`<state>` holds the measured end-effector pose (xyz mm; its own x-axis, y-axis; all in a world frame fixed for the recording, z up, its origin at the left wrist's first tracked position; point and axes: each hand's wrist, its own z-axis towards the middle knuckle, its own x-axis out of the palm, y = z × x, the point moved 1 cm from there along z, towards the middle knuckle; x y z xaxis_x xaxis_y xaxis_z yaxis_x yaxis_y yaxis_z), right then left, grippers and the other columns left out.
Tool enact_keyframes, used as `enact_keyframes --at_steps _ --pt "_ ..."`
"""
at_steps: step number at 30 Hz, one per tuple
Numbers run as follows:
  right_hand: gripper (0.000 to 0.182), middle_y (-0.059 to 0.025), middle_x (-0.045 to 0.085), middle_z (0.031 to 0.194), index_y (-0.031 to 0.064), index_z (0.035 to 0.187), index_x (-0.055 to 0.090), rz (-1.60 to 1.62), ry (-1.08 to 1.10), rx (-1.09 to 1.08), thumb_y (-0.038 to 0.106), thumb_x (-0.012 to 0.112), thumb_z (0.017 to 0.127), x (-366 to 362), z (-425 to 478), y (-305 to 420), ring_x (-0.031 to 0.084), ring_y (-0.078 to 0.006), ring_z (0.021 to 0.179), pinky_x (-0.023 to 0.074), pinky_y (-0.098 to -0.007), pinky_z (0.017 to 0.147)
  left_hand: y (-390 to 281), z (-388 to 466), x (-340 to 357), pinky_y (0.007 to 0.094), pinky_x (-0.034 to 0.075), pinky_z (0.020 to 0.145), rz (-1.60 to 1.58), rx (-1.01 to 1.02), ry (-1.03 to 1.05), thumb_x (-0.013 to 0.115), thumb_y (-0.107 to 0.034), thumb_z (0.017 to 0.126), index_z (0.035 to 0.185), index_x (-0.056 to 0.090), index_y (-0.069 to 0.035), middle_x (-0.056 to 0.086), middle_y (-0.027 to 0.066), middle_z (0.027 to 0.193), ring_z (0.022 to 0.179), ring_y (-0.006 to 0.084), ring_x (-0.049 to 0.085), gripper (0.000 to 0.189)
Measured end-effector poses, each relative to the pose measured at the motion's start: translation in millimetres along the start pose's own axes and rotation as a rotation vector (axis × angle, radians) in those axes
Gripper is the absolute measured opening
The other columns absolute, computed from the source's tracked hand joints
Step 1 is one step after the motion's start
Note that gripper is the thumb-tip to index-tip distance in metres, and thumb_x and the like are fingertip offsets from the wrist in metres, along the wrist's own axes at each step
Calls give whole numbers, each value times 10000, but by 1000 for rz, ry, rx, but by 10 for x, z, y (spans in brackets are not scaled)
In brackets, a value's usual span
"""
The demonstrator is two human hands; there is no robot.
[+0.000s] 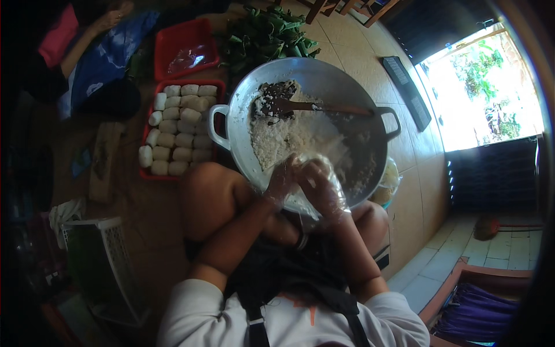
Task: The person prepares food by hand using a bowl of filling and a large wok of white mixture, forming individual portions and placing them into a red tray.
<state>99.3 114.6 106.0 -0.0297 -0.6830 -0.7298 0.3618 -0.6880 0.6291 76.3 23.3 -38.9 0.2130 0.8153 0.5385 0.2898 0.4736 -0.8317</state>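
My left hand (283, 178) and my right hand (320, 182) are pressed together over the near side of a large aluminium pan (246, 82), both in clear plastic gloves. Their fingers are curled in; whatever lies between the palms is hidden. White rice-like grains (277, 141) are heaped in the pan, mostly on its left half. Beyond my hands a wooden spatula (299, 106) lies across the pan, its handle reaching the right rim. A dark piece of leaf or crust (277, 92) shows under its blade.
A red tray (142, 167) at left holds rows of white rolls (169, 126). Behind it stand another red container (187, 39) and a pile of green leaves (273, 34). Another person's hand (113, 16) shows at upper left. A plastic bag (388, 182) sits right of the pan.
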Motion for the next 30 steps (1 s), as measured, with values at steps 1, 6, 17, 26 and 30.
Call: enact_keyframes --at_steps 1,6,17,26,30 --pt "99 -119 566 823 8 854 578 17 -9 -7 -11 604 760 31 -13 4 543 -296 770 436 -385 650 -28 -24 -1 324 499 784 42 22 -1 489 -381 899 1185 473 -22 610 89 964 892 215 599 459" --pt "66 -76 565 810 47 859 575 392 -108 186 55 608 803 117 -116 -240 546 -201 743 439 -348 653 -247 -19 98 317 512 714 64 -51 35 474 -394 908 1123 516 -27 618 88 869 788 209 614 428" --pt "620 -201 337 1375 8 1341 342 -149 -208 1 345 539 860 226 -191 17 289 -325 1294 253 -412 1043 -489 13 222 415 366 979 -706 -236 315 341 -511 917 1324 363 -42 476 171 1234 1105 271 500 622" --pt "802 -217 372 1334 25 1362 312 -29 28 -146 117 741 691 24 74 139 374 -374 1226 311 -417 1010 -871 -62 291 351 483 828 -558 -274 -13 385 -506 904 1205 484 -35 582 126 1075 941 208 593 567" --pt "696 -164 407 1274 47 1267 416 21 149 -64 136 769 674 217 9 -80 412 -311 1187 417 -394 889 -537 125 69 293 506 742 -542 -277 129 338 -478 933 1118 536 -13 610 100 962 846 177 605 538"
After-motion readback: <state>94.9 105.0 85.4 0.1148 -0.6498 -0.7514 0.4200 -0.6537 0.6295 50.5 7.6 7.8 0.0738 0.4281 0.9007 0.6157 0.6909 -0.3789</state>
